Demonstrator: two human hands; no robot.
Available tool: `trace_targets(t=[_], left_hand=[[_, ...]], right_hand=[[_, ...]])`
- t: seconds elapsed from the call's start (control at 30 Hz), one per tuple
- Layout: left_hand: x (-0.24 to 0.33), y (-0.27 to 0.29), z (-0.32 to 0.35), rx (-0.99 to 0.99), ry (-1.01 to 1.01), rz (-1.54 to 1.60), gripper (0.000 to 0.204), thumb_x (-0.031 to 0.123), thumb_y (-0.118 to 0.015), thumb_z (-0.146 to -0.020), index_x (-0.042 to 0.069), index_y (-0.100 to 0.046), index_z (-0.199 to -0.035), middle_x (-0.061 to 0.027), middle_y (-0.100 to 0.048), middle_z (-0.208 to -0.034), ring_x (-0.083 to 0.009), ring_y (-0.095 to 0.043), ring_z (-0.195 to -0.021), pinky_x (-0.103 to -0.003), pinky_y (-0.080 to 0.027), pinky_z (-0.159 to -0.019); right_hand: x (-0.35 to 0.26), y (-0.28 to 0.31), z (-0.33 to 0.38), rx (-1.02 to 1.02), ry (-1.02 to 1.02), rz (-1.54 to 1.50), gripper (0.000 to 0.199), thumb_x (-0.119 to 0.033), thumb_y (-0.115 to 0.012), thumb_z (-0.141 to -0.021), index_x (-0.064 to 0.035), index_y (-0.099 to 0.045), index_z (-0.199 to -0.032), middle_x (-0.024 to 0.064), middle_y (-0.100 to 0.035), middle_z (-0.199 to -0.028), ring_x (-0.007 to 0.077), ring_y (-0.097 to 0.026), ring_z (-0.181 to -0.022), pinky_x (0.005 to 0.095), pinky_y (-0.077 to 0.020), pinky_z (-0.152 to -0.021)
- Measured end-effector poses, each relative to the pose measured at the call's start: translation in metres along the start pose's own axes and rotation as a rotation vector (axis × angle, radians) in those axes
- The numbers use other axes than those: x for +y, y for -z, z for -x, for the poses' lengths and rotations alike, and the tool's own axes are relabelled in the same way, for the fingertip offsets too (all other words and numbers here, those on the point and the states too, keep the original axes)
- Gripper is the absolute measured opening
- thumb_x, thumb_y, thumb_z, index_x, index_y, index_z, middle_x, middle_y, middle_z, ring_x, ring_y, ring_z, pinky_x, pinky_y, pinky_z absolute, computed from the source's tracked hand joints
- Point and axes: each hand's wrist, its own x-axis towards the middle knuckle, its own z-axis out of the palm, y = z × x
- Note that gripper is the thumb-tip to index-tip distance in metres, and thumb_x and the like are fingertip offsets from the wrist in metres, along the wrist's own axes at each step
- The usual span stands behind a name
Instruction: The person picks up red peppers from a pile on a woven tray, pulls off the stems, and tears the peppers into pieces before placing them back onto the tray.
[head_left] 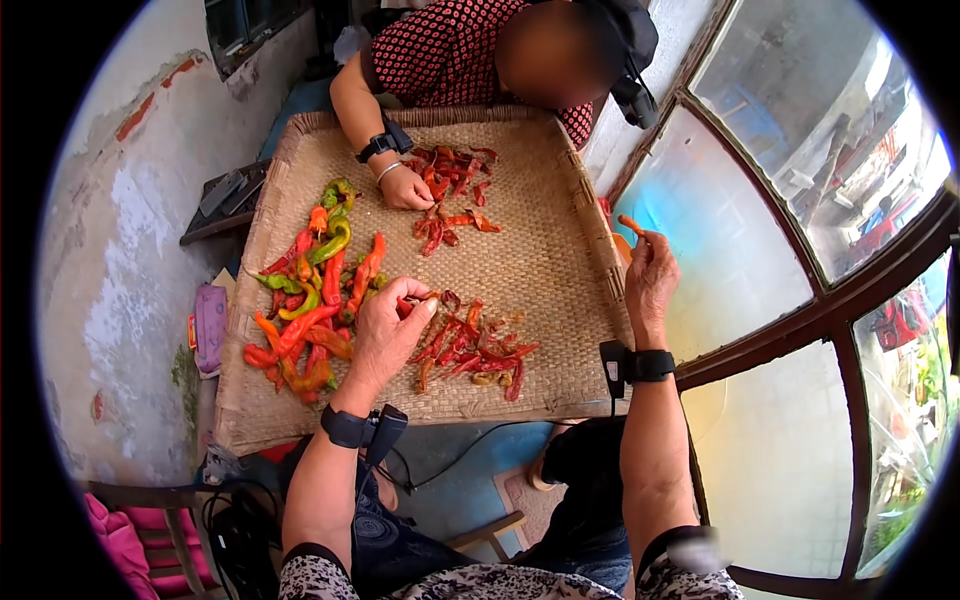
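My left hand (385,335) is closed in a pinch on a red chili pepper (404,307) over the middle of a woven tray (510,240). Beyond the tray's right rim, my right hand (654,278) is raised, its fingers shut on a slim orange chili pepper (630,225). Fresh red, orange and green peppers (320,310) lie heaped on the tray's left side, next to my left hand. Just right of that hand is a pile of shrivelled, dried red chilies (462,345). Another dried pile (460,170) lies at the far side.
Across the tray, a person in a red-and-black patterned top (440,50) has one hand (406,188) at the far chilies. A window frame (750,350) stands close on the right, a peeling wall (130,230) on the left. A purple pouch (209,328) sits beside the tray.
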Motion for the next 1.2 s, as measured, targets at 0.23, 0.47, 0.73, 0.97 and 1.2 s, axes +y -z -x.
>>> trace_targets(t=[0.23,0.47,0.73,0.97,1.2], left_hand=[[0.004,0.001,-0.001,0.013,-0.007,0.02,0.017,0.016,-0.064,-0.085,0.001,-0.06,-0.09,-0.0054,-0.062,-0.078,-0.013,-0.055,-0.065,-0.029,-0.045,-0.06],[-0.003,0.005,-0.001,0.016,-0.047,-0.045,0.019,0.02,-0.062,-0.088,0.002,-0.059,-0.094,-0.0023,-0.062,-0.076,-0.0081,-0.056,-0.066,-0.026,-0.045,-0.059],[0.009,0.008,0.002,0.031,-0.042,-0.025,0.017,0.016,-0.064,-0.085,0.0,-0.06,-0.091,-0.0076,-0.063,-0.082,-0.0162,-0.058,-0.068,-0.031,-0.048,-0.064],[0.005,0.01,0.004,0.041,-0.072,-0.052,0.019,0.018,-0.064,-0.086,0.0,-0.059,-0.091,-0.0057,-0.062,-0.081,-0.013,-0.057,-0.066,-0.03,-0.046,-0.061],[0.01,0.01,0.004,0.037,-0.038,-0.02,0.018,0.017,-0.064,-0.085,0.0,-0.059,-0.091,-0.0061,-0.06,-0.081,-0.0143,-0.056,-0.067,-0.031,-0.046,-0.062]], right_hand=[[0.006,-0.006,0.014,-0.116,0.135,0.37,0.031,-0.014,-0.062,-0.083,-0.0062,-0.057,-0.113,0.019,-0.057,-0.105,0.0381,-0.054,-0.098,0.0442,-0.0472,-0.077],[-0.079,-0.014,0.086,-1.222,0.496,-0.006,0.045,-0.026,-0.071,-0.078,-0.0125,-0.057,-0.118,0.0126,-0.057,-0.105,0.0317,-0.057,-0.102,0.0421,-0.0501,-0.083],[-0.08,-0.023,0.098,-1.036,0.674,-0.047,0.02,-0.01,-0.062,-0.08,-0.0102,-0.064,-0.1,0.012,-0.06,-0.081,0.032,-0.062,-0.078,0.0417,-0.051,-0.067],[-0.084,-0.014,0.075,-0.913,0.442,-0.241,0.007,-0.007,-0.06,-0.083,-0.0019,-0.057,-0.088,0.0167,-0.06,-0.071,0.0355,-0.061,-0.07,0.0414,-0.0489,-0.063],[-0.086,0.001,0.05,-0.638,0.236,-0.457,0.006,-0.003,-0.061,-0.083,-0.0009,-0.058,-0.087,0.0183,-0.062,-0.072,0.0358,-0.063,-0.069,0.0391,-0.0494,-0.062]])
